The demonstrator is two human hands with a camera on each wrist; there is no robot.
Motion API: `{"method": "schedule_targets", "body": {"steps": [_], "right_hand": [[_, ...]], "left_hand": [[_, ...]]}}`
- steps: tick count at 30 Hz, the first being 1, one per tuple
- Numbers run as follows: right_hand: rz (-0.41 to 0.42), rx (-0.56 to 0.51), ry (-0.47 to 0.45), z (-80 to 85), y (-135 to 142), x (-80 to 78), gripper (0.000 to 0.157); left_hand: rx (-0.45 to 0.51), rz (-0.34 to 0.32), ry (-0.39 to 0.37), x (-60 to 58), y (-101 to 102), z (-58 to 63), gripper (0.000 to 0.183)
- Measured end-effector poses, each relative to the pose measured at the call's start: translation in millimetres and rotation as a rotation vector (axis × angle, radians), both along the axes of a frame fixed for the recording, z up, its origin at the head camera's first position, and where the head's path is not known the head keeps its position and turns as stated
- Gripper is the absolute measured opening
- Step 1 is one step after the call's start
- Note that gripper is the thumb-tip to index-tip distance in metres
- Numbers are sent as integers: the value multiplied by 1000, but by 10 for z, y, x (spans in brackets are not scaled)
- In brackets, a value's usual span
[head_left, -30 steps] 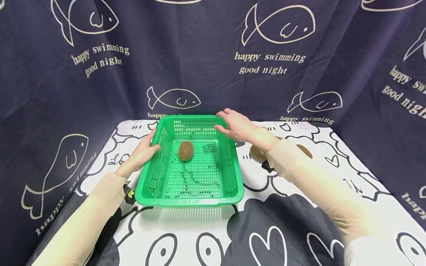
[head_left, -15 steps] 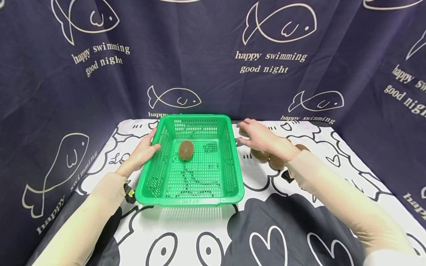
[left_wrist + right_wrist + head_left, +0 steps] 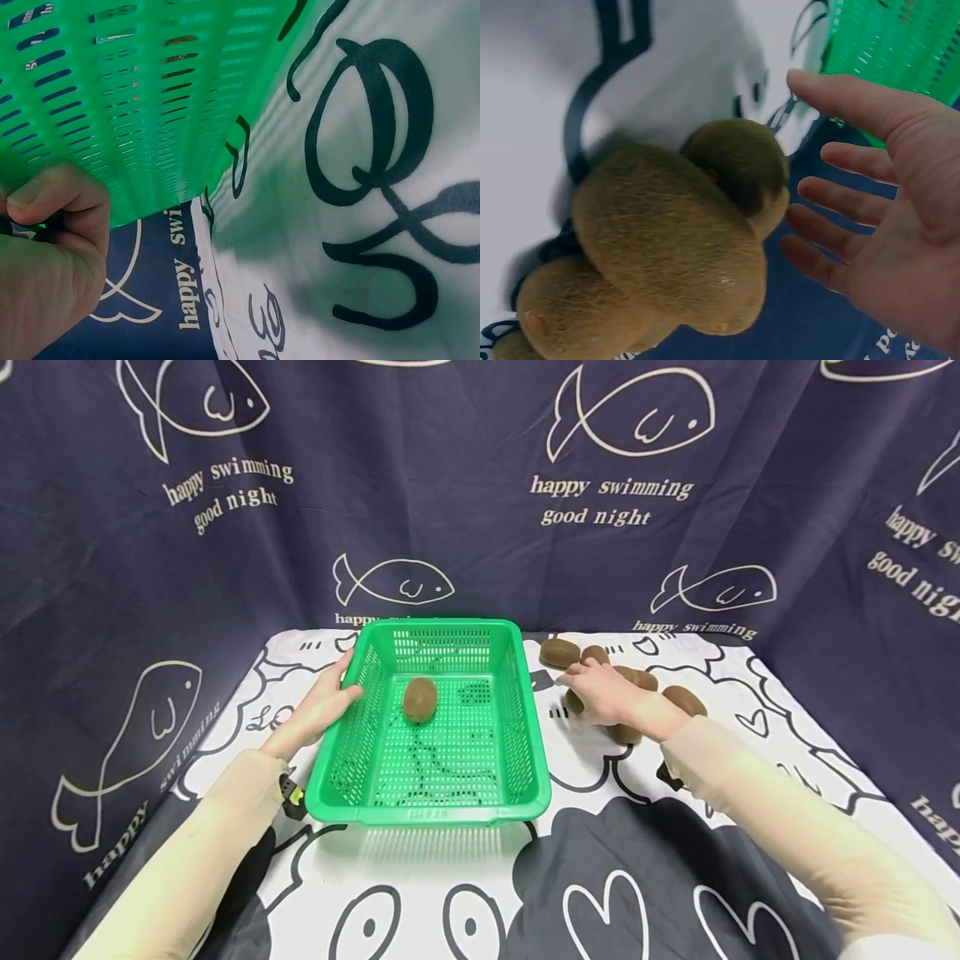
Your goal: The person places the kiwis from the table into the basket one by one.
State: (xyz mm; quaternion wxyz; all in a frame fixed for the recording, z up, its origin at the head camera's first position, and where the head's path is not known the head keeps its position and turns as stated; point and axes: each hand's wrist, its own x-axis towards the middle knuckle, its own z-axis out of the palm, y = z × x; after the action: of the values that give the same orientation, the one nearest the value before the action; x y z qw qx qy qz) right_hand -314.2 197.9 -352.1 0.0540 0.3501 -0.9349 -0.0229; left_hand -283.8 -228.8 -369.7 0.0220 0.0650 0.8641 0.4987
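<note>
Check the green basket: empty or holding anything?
Not empty: one kiwi rests on the floor of the green basket, toward the left rear. The other visible kiwis are outside, to its right.

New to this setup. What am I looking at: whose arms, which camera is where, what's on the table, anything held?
No robot: these are a person's two bare hands. The head view comes from a camera worn on the head, looking forward and down. The other two come from a camera on each wrist, showing that hand's work.

A black-and-white patterned cloth covers the surface, with a dark fish-print curtain behind. On the cloth stands a green basket with a single kiwi inside; the loose kiwis lie to its right, partly hidden by an arm.

The left hand holds the basket's left side. The right hand is at the loose kiwis, fingers spread, holding nothing.
</note>
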Motion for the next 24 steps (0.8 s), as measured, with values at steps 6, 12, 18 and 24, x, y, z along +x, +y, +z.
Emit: {"method": "schedule_targets", "body": {"steps": [6,12,18,24], "right_hand": [[-40,37,4,-91,69,11,64],[-24,92,49,-161,110,26,60],[-17,138,136,-203,104,32,46],[-36,114,144,-231,85,-8,35]], "left_hand": [[12,-7,5,-2,-1,6,82],[24,-13,4,1,-5,5,83],[16,-7,6,1,2,12,83],[6,0,0,8,-1,8,83]]}}
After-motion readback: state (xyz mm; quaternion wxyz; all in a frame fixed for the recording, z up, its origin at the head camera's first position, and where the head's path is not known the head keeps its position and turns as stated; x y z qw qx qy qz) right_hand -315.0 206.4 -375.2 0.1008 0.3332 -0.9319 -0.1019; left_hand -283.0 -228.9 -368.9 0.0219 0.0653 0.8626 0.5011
